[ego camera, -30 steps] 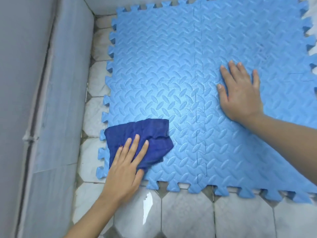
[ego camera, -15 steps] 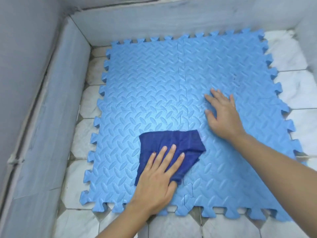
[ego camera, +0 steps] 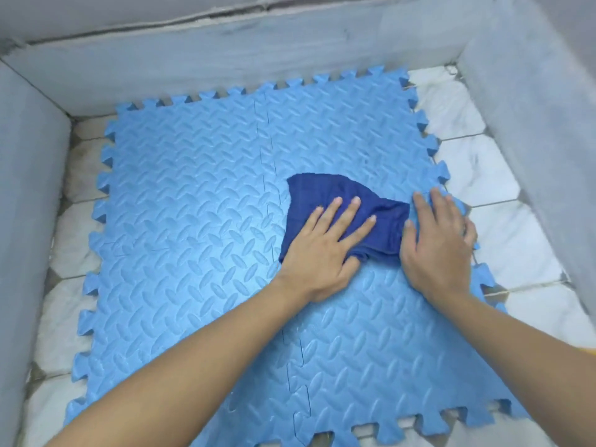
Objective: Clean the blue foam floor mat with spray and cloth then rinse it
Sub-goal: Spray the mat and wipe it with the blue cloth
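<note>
A blue foam floor mat (ego camera: 193, 221) made of interlocking tiles lies flat on the tiled floor. A dark blue cloth (ego camera: 325, 191) rests on the mat's right half. My left hand (ego camera: 325, 246) presses flat on the cloth with fingers spread. My right hand (ego camera: 435, 246) lies flat on the mat near its right edge, touching the cloth's right end. No spray bottle is in view.
Grey walls (ego camera: 225, 59) close in the space at the back, left (ego camera: 25, 221) and right (ego camera: 548, 124). White marble-pattern floor tiles (ego camera: 496, 201) show around the mat, widest on the right.
My left hand has slid the cloth from the mat's near left corner across to its right half. My right hand has shifted toward the right edge. The camera view has pulled back.
</note>
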Tool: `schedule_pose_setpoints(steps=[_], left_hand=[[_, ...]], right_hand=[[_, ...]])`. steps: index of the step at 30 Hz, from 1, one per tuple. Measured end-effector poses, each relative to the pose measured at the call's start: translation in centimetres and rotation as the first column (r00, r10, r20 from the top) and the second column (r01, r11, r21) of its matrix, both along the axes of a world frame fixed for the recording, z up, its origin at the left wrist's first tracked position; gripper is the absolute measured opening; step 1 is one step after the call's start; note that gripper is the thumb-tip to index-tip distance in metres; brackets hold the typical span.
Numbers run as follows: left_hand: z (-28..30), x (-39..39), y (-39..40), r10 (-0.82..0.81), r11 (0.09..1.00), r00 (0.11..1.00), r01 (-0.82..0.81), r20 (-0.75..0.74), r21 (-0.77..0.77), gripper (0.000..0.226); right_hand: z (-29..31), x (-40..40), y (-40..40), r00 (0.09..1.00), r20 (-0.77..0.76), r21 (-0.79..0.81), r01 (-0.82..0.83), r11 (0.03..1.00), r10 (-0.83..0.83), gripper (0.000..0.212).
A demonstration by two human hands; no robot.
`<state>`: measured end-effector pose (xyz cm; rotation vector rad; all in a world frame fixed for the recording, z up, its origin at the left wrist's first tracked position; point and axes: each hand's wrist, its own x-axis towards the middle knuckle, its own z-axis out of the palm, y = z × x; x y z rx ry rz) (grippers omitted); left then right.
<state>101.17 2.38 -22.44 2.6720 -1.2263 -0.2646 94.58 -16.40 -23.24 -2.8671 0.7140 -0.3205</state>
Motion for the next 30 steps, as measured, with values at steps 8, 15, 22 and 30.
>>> schedule_pose_setpoints(steps=[8, 15, 22, 30], left_hand=[[-0.3, 15.0, -5.0, 0.394, 0.918, 0.919, -0.393, -0.013, 0.046, 0.06], [0.3, 11.8, -11.0, -0.073, 0.996, 0.997, 0.072, 0.01, 0.055, 0.061], [1.3, 19.3, -14.6, 0.35, 0.937, 0.927, -0.344, -0.136, 0.063, 0.055], [0.7, 22.8, -9.3, 0.361, 0.931, 0.931, -0.356, -0.058, 0.085, 0.054]], right_hand=[[-0.1, 0.2, 0.3, 0.998, -0.062, -0.072, -0.013, 0.997, 0.008, 0.054], [-0.3, 0.3, -0.2, 0.999, -0.046, -0.063, -0.004, 0.998, 0.001, 0.055], [-0.2, 0.4, 0.0, 0.999, -0.043, -0.037, -0.001, 0.999, 0.0, 0.055], [-0.1, 0.5, 0.0, 0.999, -0.05, -0.035, -0.005, 0.999, 0.003, 0.055]])
